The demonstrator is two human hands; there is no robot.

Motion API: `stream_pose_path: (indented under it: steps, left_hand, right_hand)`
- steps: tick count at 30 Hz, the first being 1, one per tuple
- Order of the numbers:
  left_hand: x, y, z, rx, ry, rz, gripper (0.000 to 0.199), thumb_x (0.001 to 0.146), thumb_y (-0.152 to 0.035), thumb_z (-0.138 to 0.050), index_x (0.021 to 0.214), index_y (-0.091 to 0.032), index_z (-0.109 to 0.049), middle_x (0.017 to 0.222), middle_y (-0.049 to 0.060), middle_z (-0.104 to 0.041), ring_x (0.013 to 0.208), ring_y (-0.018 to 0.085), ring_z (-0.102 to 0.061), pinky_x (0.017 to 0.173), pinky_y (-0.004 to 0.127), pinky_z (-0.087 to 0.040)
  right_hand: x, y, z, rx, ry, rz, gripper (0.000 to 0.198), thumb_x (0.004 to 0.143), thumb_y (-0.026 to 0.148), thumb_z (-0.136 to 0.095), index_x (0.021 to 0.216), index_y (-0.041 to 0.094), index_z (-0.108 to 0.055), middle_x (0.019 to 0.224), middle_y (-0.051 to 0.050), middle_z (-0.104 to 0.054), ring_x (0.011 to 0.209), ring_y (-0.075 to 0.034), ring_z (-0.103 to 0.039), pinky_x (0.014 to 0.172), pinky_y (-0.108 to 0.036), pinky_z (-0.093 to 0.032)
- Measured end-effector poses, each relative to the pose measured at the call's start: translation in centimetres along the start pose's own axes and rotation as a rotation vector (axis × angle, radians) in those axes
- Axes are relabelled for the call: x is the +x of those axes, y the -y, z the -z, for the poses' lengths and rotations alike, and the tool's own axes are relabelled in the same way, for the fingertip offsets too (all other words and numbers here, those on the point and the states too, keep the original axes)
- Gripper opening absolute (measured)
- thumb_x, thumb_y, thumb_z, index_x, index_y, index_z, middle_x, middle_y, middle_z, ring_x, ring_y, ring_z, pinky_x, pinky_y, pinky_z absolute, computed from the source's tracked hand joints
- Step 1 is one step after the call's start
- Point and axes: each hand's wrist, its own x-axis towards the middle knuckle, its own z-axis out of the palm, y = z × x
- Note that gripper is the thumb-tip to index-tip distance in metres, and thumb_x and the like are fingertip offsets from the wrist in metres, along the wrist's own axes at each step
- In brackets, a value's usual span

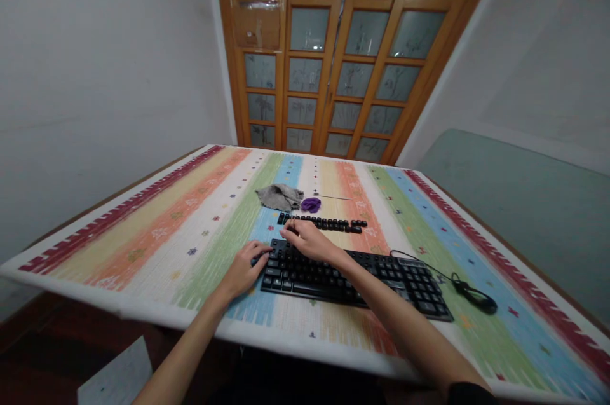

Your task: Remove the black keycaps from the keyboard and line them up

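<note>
A black keyboard (314,274) lies across the table in front of me, its upper row partly bare of keycaps. My left hand (248,265) grips its upper left corner with bent fingers and thumb. Over the keyboard's left part reaches my right hand (307,240), fingers pinched together just above its top edge. A small thin thing seems to be at those fingertips, too small to name. Just behind the keyboard lie loose black keycaps (338,225) in two rows; my right hand hides some of them.
A grey cloth (281,197), a purple bundle (311,205) and a thin rod (333,197) lie beyond the keycaps. The keyboard's coiled cable (476,297) rests to the right. A striped cloth (190,233) covers the table. Wooden glass doors (328,74) stand behind.
</note>
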Motion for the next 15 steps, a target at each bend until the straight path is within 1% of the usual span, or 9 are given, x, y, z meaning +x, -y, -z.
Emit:
stream_pose_path:
  steps: [2, 6, 9, 15]
  left_hand:
    - [-0.01, -0.03, 0.01, -0.001, -0.001, -0.001, 0.025, 0.092, -0.030, -0.049, 0.102, -0.020, -0.070, 0.099, 0.007, -0.066, 0.097, 0.021, -0.061, 0.093, 0.036, -0.048]
    - [-0.03, -0.28, 0.19, -0.005, -0.005, -0.005, 0.023, 0.092, -0.029, -0.050, 0.100, -0.020, -0.069, 0.097, 0.007, -0.066, 0.095, 0.021, -0.062, 0.090, 0.035, -0.049]
    - [-0.01, -0.43, 0.39, -0.006, 0.007, -0.013, 0.021, 0.092, -0.029, -0.051, 0.097, -0.020, -0.069, 0.096, 0.006, -0.067, 0.092, 0.020, -0.062, 0.089, 0.034, -0.050]
    - [0.17, -0.51, 0.76, 0.003, 0.038, -0.025, 0.020, 0.091, -0.029, -0.052, 0.097, -0.019, -0.068, 0.093, 0.005, -0.067, 0.091, 0.020, -0.062, 0.089, 0.034, -0.049]
  right_hand:
    - [0.29, 0.25, -0.21, -0.056, -0.005, 0.009, 0.026, 0.098, 0.025, -0.048, 0.077, 0.015, -0.057, 0.074, -0.002, -0.057, 0.071, -0.015, -0.052, 0.069, -0.026, -0.037]
    - [0.55, 0.23, -0.47, -0.096, 0.003, 0.078, 0.025, 0.100, 0.025, -0.045, 0.078, 0.017, -0.054, 0.080, -0.002, -0.054, 0.078, -0.017, -0.051, 0.075, -0.028, -0.039]
    - [0.60, -0.04, -0.49, -0.105, 0.030, 0.108, 0.025, 0.100, 0.023, -0.044, 0.078, 0.017, -0.054, 0.082, -0.003, -0.052, 0.081, -0.017, -0.051, 0.078, -0.029, -0.041]
    - [0.66, -0.15, -0.51, -0.183, 0.110, 0.093, 0.024, 0.101, 0.018, -0.041, 0.086, 0.015, -0.059, 0.083, -0.004, -0.053, 0.079, -0.017, -0.050, 0.078, -0.029, -0.042]
